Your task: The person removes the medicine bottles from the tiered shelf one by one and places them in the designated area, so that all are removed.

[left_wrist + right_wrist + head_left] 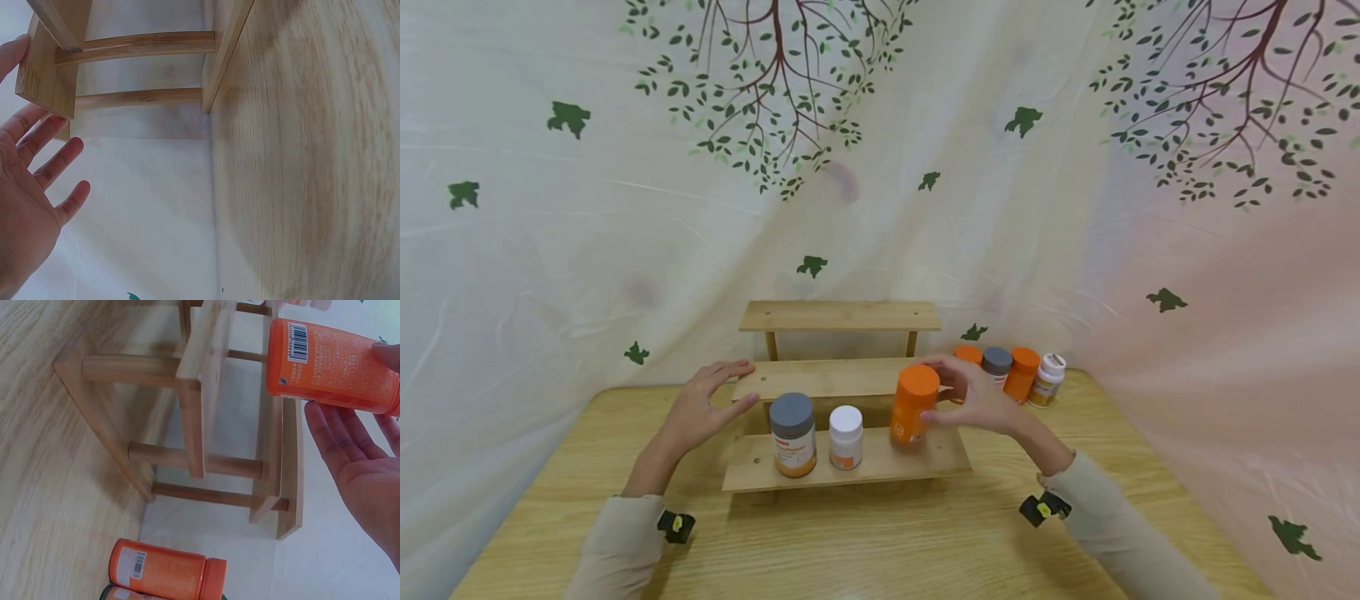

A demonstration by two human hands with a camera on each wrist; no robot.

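My right hand (973, 396) grips an orange bottle (913, 408) with an orange cap, held upright over the right part of the lowest tier. In the right wrist view, the base of this orange bottle (331, 365) stands off from the boards. My left hand (703, 408) holds the left end of the middle tier of a wooden three-tier shelf (820, 379), thumb at the front edge and fingers at the back edge. On the lowest tier stand a grey-capped bottle (793, 435) and, to its right, a small white bottle (846, 437).
Right of the shelf, a row holds an orange bottle (1021, 375), a grey-capped bottle (997, 365), a white bottle (1048, 381) and another orange-capped bottle (968, 354). The wooden table (850, 550) meets a leaf-patterned curtain (700, 233) at the back.
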